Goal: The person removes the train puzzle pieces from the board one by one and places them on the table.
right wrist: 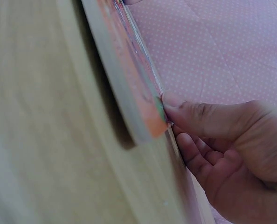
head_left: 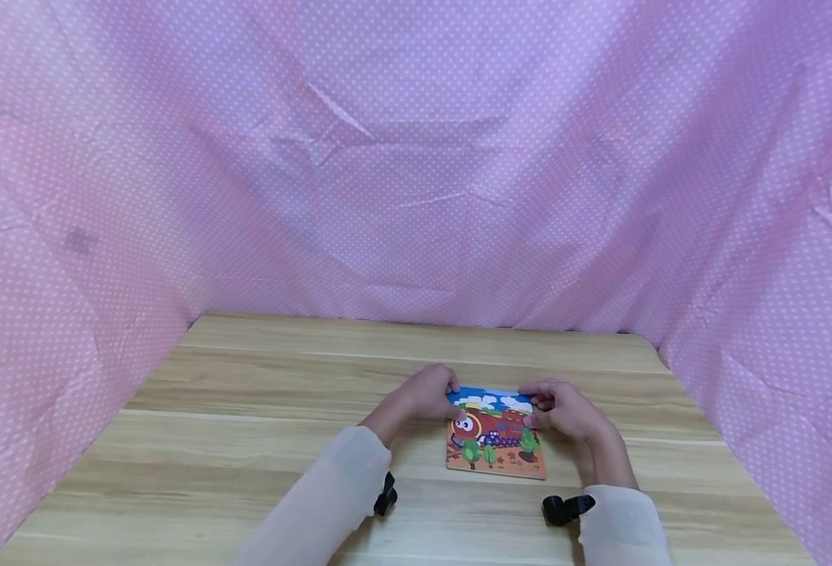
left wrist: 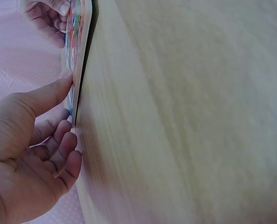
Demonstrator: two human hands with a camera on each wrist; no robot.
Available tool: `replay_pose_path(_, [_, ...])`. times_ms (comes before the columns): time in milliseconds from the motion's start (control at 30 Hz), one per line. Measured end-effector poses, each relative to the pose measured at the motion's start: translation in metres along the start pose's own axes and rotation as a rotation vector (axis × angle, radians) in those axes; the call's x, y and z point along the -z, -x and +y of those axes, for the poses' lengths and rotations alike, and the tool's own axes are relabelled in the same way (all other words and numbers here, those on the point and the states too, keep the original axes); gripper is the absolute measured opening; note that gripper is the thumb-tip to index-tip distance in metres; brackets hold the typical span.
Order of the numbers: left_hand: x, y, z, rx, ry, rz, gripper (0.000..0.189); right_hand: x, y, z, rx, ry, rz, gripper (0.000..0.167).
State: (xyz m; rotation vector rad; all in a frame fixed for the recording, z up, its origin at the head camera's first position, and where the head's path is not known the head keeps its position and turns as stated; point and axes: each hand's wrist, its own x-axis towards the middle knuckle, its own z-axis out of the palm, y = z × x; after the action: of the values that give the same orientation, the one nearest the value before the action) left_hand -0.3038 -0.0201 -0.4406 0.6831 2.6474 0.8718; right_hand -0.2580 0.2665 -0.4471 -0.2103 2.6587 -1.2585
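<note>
We hold the picture board (head_left: 494, 436) (brightly printed) between our left hand (head_left: 430, 393), pinching its left edge, and right hand (head_left: 565, 409), pinching its right, with the desk (head_left: 260, 393) beneath it.

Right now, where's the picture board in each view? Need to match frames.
Head: picture board right of centre, lower half, between left hand and right hand.
Left wrist: upper left, nearly edge-on, running off the top.
Right wrist: steeply angled, slanting from the top edge to just below centre.
Shared landmark: pink dotted cloth; background in head, left side in left wrist, upper right in right wrist.
</note>
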Motion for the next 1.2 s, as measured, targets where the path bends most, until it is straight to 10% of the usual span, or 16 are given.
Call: replay_pose_path(1200, [-0.004, -0.003, 0.002, 0.078, 0.121, 0.008, 0.035, -0.006, 0.001, -0.013, 0.047, 0.034, -0.113, 0.033])
